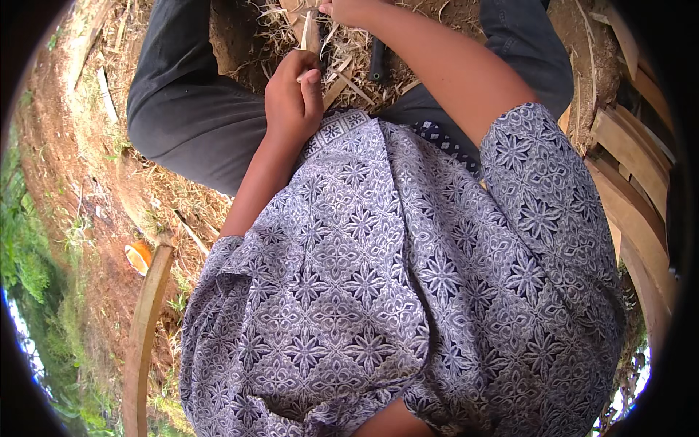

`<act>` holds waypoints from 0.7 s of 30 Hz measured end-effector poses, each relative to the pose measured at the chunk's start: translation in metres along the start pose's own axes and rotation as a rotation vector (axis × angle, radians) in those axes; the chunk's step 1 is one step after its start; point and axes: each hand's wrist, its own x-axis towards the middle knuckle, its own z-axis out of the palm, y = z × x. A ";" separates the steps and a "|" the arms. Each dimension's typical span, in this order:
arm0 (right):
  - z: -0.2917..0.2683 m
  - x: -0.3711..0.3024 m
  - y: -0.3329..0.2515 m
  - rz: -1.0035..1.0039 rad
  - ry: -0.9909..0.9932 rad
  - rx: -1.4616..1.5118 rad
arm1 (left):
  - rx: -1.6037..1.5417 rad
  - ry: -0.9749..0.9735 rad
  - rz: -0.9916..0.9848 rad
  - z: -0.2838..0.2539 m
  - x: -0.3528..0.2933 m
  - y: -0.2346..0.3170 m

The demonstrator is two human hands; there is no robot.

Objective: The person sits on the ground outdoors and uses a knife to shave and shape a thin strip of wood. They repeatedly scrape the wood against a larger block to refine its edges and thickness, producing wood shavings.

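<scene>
Left hand (295, 95) grasps pale strip (306, 33), 11 o'clock | right hand (349, 12), 12 o'clock, grip: cannot tell | shirt (364, 291), 6 o'clock, flower-printed

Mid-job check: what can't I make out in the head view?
Head view: right hand, cut off by the top edge; anything it holds is unclear.
Head view: pale strip, gripped part hidden inside the left hand.
Head view: black handle-like piece, upper end hidden behind the right forearm.
Head view: orange object, too small to identify.
</scene>
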 end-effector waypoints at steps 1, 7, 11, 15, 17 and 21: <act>0.019 0.022 0.007 0.026 0.011 -0.048 | 0.014 -0.003 0.035 0.001 0.001 0.001; 0.022 0.018 0.038 -0.221 0.101 0.062 | 0.108 -0.014 0.062 -0.002 -0.005 0.012; 0.026 0.009 0.063 -0.425 0.234 0.171 | 0.118 -0.026 0.069 -0.001 -0.004 0.013; 0.017 -0.018 0.049 -0.480 0.203 0.192 | 0.159 -0.041 0.106 0.000 -0.006 0.008; 0.011 -0.026 0.041 -0.376 0.153 0.107 | 0.198 -0.063 0.117 0.003 -0.007 0.008; -0.006 -0.007 0.006 -0.262 0.134 0.067 | 0.275 -0.124 0.162 -0.012 0.016 -0.018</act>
